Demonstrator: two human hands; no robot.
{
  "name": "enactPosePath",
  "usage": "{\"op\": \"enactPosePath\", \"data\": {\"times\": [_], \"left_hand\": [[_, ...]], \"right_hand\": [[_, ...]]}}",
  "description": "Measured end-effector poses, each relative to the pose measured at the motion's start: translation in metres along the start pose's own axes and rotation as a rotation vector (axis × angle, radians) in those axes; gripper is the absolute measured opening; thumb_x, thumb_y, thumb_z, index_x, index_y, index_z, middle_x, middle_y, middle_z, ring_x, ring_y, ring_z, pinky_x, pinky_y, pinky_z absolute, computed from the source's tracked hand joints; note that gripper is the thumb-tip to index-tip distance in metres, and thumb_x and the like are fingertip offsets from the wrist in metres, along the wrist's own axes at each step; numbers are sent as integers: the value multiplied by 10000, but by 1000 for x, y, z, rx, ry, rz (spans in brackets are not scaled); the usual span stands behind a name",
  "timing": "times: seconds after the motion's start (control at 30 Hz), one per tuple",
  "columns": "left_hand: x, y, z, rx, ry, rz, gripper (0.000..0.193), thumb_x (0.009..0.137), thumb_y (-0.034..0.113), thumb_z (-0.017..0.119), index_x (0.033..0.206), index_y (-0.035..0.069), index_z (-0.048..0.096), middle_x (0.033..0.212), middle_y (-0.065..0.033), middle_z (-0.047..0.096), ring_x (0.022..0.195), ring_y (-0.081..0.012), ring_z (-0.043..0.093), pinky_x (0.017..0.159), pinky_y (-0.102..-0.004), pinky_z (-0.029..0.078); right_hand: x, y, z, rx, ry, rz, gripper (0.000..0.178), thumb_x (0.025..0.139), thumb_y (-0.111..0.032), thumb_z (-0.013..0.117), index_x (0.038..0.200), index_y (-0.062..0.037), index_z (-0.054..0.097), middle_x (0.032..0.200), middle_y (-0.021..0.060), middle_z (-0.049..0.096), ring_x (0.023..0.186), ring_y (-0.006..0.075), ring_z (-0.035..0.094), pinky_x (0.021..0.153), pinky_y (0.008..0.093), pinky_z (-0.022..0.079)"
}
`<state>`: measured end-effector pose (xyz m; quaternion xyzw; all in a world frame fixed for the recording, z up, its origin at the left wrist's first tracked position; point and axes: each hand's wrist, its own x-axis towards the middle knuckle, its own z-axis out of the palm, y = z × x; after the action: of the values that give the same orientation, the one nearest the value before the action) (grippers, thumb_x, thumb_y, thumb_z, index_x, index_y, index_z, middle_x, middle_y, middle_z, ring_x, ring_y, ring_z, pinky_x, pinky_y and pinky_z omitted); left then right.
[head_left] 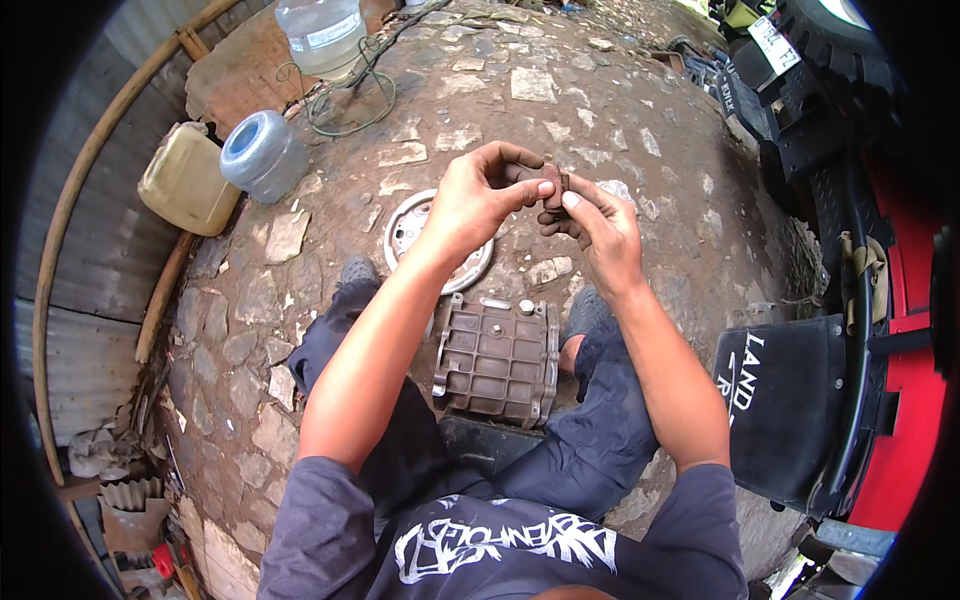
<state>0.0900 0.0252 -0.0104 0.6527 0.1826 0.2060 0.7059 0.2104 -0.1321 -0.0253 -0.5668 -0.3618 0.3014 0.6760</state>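
A small rusty, reddish-brown metal piece [553,186] is held up in front of me between both hands; its exact kind I cannot make out. My left hand [488,198] pinches it from the left with thumb and fingers. From the other side, the thumb and fingers of my right hand [603,226] close on the same piece and partly hide it. Below, between my legs, stands a ribbed grey-brown metal casing [494,358], like a gearbox housing, with bolt lugs along its edges. Behind it a pale round metal disc [404,228] lies on the ground, partly covered by my left forearm.
Uneven stone-paved ground [285,235] surrounds me. At left are a yellowish jerrycan [190,180], a blue-tinted water jug [265,155] and a corrugated wall [90,240]. A clear jug [322,35] and green cable [345,128] lie farther off. A red vehicle [905,430] with a black mudflap [785,410] flanks my right.
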Motion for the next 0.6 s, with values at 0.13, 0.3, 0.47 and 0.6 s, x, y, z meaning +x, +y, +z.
{"op": "enactPosePath", "data": {"times": [0.13, 0.3, 0.47, 0.6], "left_hand": [[1, 14, -12, -62, -104, -27, 419, 829, 137, 882, 1183, -11, 716, 1063, -71, 758, 964, -136, 705, 872, -272, 543], [-10, 27, -26, -30, -142, -133, 477, 787, 147, 915, 1202, 2, 729, 1077, -82, 772, 980, -141, 715, 885, -280, 551], [-15, 27, -34, 4, -108, 22, 360, 825, 122, 881, 1139, -9, 765, 1060, -87, 780, 983, -147, 721, 914, -300, 564], [-25, 34, -37, -31, -219, -3, 320, 852, 156, 860, 1129, 11, 789, 1090, -81, 782, 1029, -152, 710, 947, -314, 546]], "right_hand": [[-10, -24, 22, -332, 99, -178, 380, 934, -81, 754, 1299, 14, 709, 1114, 127, 756, 1005, 207, 734, 886, 326, 588], [-13, -23, 25, -453, 65, -221, 380, 891, -28, 777, 1269, -20, 738, 1132, 158, 755, 1019, 229, 749, 879, 334, 587], [-20, -31, 40, -484, 139, -318, 416, 915, -2, 757, 1326, -13, 703, 1191, 145, 726, 1027, 201, 738, 849, 320, 596], [-24, -41, 46, -162, 132, -142, 472, 958, -7, 724, 1419, -28, 627, 1211, 113, 722, 1011, 147, 715, 773, 270, 585]]}}
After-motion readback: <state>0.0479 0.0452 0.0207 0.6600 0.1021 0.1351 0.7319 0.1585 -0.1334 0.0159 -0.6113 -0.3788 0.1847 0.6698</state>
